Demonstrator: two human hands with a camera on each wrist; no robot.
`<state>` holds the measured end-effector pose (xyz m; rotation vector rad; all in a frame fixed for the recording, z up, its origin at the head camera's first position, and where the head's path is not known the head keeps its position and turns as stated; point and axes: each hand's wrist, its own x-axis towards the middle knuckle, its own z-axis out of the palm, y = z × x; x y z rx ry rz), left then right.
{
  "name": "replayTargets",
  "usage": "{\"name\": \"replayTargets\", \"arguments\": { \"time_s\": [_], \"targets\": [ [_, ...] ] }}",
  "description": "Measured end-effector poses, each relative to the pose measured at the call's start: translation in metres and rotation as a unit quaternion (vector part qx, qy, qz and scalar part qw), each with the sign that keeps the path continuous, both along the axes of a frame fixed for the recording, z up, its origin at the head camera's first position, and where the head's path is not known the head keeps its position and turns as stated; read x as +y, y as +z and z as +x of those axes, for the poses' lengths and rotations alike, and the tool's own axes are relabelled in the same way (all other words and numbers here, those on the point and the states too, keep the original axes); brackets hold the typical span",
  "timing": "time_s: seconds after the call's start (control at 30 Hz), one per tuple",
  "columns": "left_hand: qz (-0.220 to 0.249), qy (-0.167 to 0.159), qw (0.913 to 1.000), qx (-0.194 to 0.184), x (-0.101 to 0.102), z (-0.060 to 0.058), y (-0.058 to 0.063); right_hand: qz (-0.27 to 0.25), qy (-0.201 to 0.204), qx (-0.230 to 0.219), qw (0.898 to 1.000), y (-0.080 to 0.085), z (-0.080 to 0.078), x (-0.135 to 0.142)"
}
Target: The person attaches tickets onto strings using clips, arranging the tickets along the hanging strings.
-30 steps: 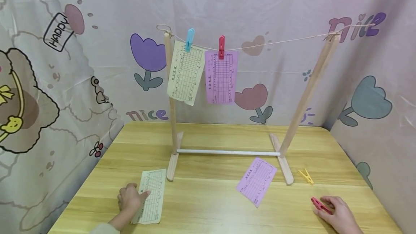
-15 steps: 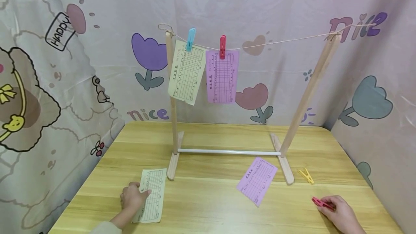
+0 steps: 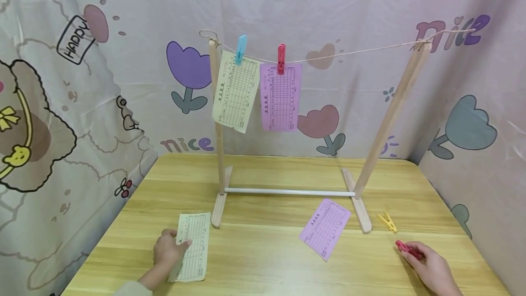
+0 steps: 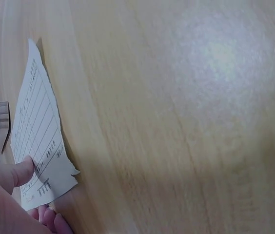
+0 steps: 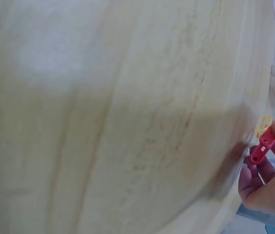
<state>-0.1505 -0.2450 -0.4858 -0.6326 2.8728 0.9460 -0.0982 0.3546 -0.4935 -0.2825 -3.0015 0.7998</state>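
Stand (image 3: 289,192) fills the middle; the lower green slip (image 3: 196,254) lies at seven o'clock, pinched by the left hand (image 3: 166,248). At four, the right hand (image 3: 431,264) has edged toward twelve, gripping a red clothespin (image 3: 406,248), so both pieces are held, well apart.

held clip (image 3: 406,247): part-hidden (right fingers (image 5: 267,170)) | held green sheet (image 3: 197,247): unreadable

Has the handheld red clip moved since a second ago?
Yes, slightly: in the head view, the red clip has shifted forward, away from the person, nearer the yellow clip, which lies unmoved.
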Motion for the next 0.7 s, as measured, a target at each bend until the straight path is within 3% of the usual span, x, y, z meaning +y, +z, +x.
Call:
{"name": "replayTargets", "arguments": {
  "time_s": [0.3, 0.7],
  "targets": [
    [0.005, -0.006, 0.9999, 0.009, -0.0013, -0.0005, -0.0018, 0.005, 0.010, 0.021, 1.000, 0.0004, -0.0009, -0.0018],
    [0.024, 0.002, 0.9983, 0.054, -0.0021, 0.0051, -0.0045, -0.026, -0.010, -0.011, 1.000, -0.0019, -0.0023, 0.0000]
  ]
}}
